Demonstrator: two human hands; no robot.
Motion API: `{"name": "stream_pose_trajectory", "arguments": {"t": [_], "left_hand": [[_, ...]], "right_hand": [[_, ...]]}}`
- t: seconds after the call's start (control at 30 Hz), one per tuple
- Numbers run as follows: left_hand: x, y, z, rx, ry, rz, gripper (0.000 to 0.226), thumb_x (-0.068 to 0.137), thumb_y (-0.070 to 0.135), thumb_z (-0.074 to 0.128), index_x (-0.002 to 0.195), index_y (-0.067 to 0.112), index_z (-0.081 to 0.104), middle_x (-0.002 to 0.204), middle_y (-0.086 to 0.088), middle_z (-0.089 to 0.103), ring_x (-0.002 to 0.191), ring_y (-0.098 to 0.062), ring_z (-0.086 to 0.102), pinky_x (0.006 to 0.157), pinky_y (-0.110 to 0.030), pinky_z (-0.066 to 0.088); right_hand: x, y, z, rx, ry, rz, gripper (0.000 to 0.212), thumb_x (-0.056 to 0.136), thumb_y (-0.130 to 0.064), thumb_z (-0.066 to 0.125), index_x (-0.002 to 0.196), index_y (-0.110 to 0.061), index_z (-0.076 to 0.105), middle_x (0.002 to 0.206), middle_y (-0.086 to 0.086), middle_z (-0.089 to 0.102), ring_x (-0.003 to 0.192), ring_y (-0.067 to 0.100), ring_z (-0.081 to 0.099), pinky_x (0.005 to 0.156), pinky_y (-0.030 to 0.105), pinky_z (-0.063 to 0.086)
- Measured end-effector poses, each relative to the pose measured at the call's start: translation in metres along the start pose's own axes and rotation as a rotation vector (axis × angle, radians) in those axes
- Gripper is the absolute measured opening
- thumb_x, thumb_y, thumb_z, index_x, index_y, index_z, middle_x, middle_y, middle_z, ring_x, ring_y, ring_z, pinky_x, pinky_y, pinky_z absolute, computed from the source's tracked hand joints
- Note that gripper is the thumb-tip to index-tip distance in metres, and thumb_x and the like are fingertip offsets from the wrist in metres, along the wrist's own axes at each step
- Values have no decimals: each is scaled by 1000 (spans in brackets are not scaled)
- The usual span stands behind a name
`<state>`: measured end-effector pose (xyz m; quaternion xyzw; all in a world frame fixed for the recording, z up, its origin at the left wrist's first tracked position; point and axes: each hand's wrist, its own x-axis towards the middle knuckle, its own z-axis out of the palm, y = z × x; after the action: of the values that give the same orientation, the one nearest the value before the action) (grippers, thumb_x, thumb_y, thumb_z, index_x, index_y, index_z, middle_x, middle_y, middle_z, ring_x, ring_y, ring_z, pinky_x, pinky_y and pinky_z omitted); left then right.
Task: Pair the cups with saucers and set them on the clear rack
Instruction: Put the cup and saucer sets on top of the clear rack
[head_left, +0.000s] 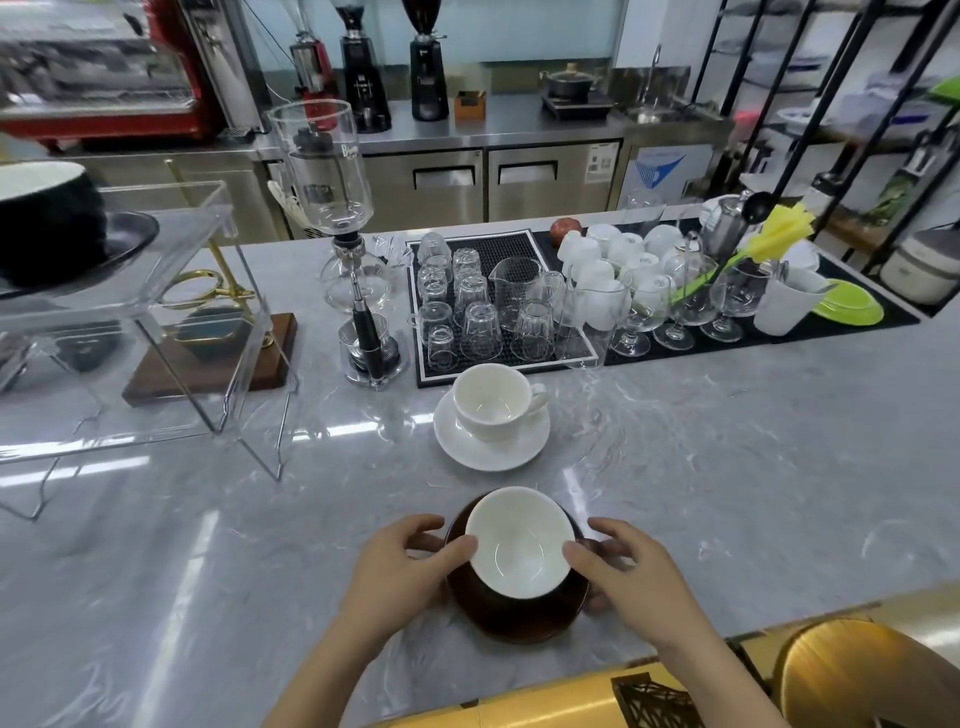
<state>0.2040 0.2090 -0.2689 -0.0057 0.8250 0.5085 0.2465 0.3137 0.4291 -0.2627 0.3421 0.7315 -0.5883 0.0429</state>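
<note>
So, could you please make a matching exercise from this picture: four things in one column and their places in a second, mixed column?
Things:
1. brown cup
2. white cup
3. black cup
4. upturned glasses

Places:
A. on the clear rack
B. on the black mat
C. between the left hand and right hand
D. on a white saucer

Pairs: 1-C, 2-D, 3-A, 4-B
</note>
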Motion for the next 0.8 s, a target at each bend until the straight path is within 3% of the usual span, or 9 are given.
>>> {"name": "stream_pose_trajectory", "arguments": {"t": [0.07, 0.13, 0.27, 0.47, 0.63, 0.73, 0.8], "left_hand": [[4, 0, -1, -130, -51, -96, 50, 74, 31, 88, 116, 12, 69, 95, -9, 76, 73, -21, 75, 67, -37, 64], [6, 1, -2, -169, -92, -141, 42, 75, 25, 87, 110, 7, 72, 93, -14, 77, 67, -20, 74, 64, -38, 64], [9, 5, -4, -179, -157, -173, 30, 76, 23, 86, 97, 3, 78, 91, -18, 79, 68, -21, 74, 70, -41, 65], [15, 6, -4, -187, -157, -196, 34, 73, 19, 86, 96, -3, 76, 87, -24, 78, 80, -43, 76, 75, -53, 64], [13, 5, 0, -226, -107, -207, 29, 72, 11, 86, 92, -6, 73, 82, -27, 77, 62, -33, 72, 64, -45, 64], [10, 3, -2, -263, -72, -188, 26, 73, 10, 86, 90, -5, 73, 73, -21, 75, 60, -30, 70, 55, -36, 60], [7, 3, -6, -279, -40, -160, 25, 72, 9, 86, 88, -5, 74, 71, -17, 74, 61, -30, 70, 57, -37, 60]], "right_hand": [[2, -3, -2, 112, -35, 58, 51, 76, -31, 81, 120, -16, 61, 106, 12, 67, 84, 26, 71, 78, 49, 61], [4, -5, -3, 165, -65, 101, 39, 77, -23, 81, 109, -8, 65, 99, 18, 69, 73, 29, 70, 75, 51, 61], [5, -9, -5, 208, -102, 130, 33, 76, -19, 82, 103, -6, 67, 101, 27, 70, 72, 34, 67, 67, 46, 63], [11, -9, -8, 180, -117, 100, 33, 74, -17, 83, 101, -4, 70, 96, 30, 71, 67, 36, 69, 65, 47, 62], [10, -8, -4, 207, -73, 58, 26, 73, -13, 83, 96, -6, 71, 93, 27, 71, 62, 32, 67, 59, 41, 61], [8, -11, 0, 230, -45, 23, 22, 72, -9, 83, 90, -10, 71, 84, 22, 69, 54, 26, 64, 53, 36, 58], [7, -16, 3, 262, -45, 2, 24, 72, -7, 83, 92, -9, 70, 82, 22, 65, 54, 25, 64, 52, 37, 58]]}}
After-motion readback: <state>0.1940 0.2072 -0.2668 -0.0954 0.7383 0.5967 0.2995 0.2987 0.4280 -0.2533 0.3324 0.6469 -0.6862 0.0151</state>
